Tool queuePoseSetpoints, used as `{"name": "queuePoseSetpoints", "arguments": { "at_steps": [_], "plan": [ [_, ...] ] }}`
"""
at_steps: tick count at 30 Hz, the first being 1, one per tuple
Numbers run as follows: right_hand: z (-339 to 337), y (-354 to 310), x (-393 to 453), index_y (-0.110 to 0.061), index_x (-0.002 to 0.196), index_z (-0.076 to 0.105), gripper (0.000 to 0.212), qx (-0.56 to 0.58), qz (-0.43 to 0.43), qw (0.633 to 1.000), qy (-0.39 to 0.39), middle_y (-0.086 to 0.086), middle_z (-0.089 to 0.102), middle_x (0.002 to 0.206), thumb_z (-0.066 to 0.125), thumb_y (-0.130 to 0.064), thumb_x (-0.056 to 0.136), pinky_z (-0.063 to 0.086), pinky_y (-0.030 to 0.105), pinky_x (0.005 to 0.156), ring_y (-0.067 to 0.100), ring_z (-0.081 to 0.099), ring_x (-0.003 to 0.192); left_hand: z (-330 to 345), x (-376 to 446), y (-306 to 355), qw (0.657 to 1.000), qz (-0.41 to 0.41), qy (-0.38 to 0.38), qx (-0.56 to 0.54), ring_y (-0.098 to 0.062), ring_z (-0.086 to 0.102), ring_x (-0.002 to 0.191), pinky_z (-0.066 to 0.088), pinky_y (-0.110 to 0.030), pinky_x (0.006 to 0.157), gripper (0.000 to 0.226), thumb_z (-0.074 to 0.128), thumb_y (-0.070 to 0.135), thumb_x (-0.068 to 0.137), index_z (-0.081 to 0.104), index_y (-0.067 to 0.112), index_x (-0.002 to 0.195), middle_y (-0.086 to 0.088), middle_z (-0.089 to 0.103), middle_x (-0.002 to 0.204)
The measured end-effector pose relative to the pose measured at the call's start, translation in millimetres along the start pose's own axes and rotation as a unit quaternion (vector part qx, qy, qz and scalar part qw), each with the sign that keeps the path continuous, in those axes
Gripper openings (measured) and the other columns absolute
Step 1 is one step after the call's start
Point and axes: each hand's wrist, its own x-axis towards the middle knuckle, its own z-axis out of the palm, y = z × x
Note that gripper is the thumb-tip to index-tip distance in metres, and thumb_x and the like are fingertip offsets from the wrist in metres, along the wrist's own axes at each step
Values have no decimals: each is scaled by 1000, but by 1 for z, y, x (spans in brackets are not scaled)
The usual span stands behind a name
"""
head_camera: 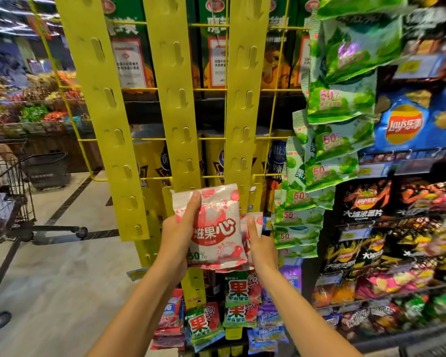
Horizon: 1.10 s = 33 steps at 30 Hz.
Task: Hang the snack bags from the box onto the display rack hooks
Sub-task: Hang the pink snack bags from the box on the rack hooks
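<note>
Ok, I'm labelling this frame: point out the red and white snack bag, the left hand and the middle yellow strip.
red and white snack bag point(214, 228): head view, printed front.
left hand point(177, 233): head view, back of the hand.
middle yellow strip point(175, 99): head view, flat face between hooks.

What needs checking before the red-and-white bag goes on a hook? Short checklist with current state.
1. Left hand has the red-and-white bag gripped, thumb across its front: ok.
2. Bag top is up at the lower end of the middle yellow strip: ok.
3. Hang hole lined up with a hook: cannot tell, no hole is visible in the bag's top seal.
4. Free hooks on that strip above the bag: ok, they show bare.
5. Right hand free to help: not ok, it rests on a second red-and-white bag behind the first.
6. Green bags on the right strip clear of the bag: ok.
</note>
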Motion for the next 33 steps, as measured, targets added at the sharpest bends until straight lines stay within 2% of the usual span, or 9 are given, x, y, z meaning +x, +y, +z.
{"name": "queuePoseSetpoints", "arguments": {
  "at_steps": [2, 4, 8, 11, 13, 16, 21, 27, 33],
  "plan": [
    [-3, 3, -8, -4, 90, 59, 66, 7, 16, 1000, 7, 11, 59, 86, 32, -64, 88, 34, 30, 63, 25, 56, 79, 3, -1, -2, 1000, -3, -15, 19, -19, 73, 69, 56, -26, 56, 42, 53, 50, 86, 70, 12, 91, -6, 75, 76],
    [-7, 14, -16, -1, 122, 51, 63, 11, 25, 999, 26, 13, 57, 115, 33, -56, 94, 36, 32, 77, 30, 53, 106, 4, -4, -2, 998, -7, -41, 43, -18, 73, 68, 56, -23, 53, 43, 49, 49, 88, 70, 11, 89, -6, 75, 75],
    [-33, 26, -37, -7, 126, 49, 44, -93, -44, 992, 77, 4, 54, 102, 39, -39, 97, 42, 31, 74, 21, 53, 89, 12, -3, -2, 993, -7, -75, 89, -23, 72, 79, 58, -29, 69, 51, 49, 47, 90, 70, 1, 96, -13, 75, 84],
    [-68, -5, -48, -13, 118, 54, 24, -152, -226, 955, 118, -2, 57, 108, 47, -20, 96, 46, 32, 83, 18, 56, 100, 24, 2, -3, 994, -7, -69, 88, -31, 71, 84, 55, -41, 81, 51, 52, 47, 88, 67, -2, 93, -21, 72, 90],
    [-86, -44, -48, -9, 112, 59, 20, -185, -396, 891, 127, 1, 58, 107, 49, -12, 95, 42, 27, 87, 18, 53, 103, 34, 6, -4, 995, -1, -70, 78, -29, 71, 84, 55, -42, 80, 50, 55, 47, 88, 68, -1, 90, -20, 72, 90],
    [-97, -95, -23, -7, 116, 59, 30, -302, -576, 745, 151, 12, 57, 123, 57, -10, 86, 40, 34, 96, 25, 47, 117, 46, 18, -4, 996, 9, -53, 74, -25, 70, 78, 54, -33, 72, 46, 57, 49, 86, 67, 5, 79, -14, 73, 82],
    [-96, -153, 20, -15, 128, 56, 48, -448, -650, 587, 178, 14, 44, 143, 54, -16, 80, 30, 40, 102, 32, 39, 131, 59, 45, -13, 995, 42, 1, 93, -25, 58, 66, 44, -38, 62, 50, 61, 62, 77, 57, 13, 67, -21, 62, 70],
    [-91, -157, 45, -17, 130, 55, 62, -467, -654, 562, 195, 14, 45, 143, 72, -8, 71, 33, 40, 102, 32, 41, 132, 65, 64, -25, 993, 28, 67, 96, -18, 52, 64, 36, -33, 60, 46, 65, 57, 76, 59, 12, 70, -9, 58, 67],
    [-90, -150, 50, -17, 135, 49, 72, -454, -656, 569, 197, 14, 41, 145, 76, -10, 68, 28, 39, 105, 32, 34, 135, 68, 58, -41, 986, 12, 94, 138, -20, 42, 55, 29, -31, 57, 53, 66, 52, 79, 38, 17, 49, -6, 47, 56]
  ]
}}
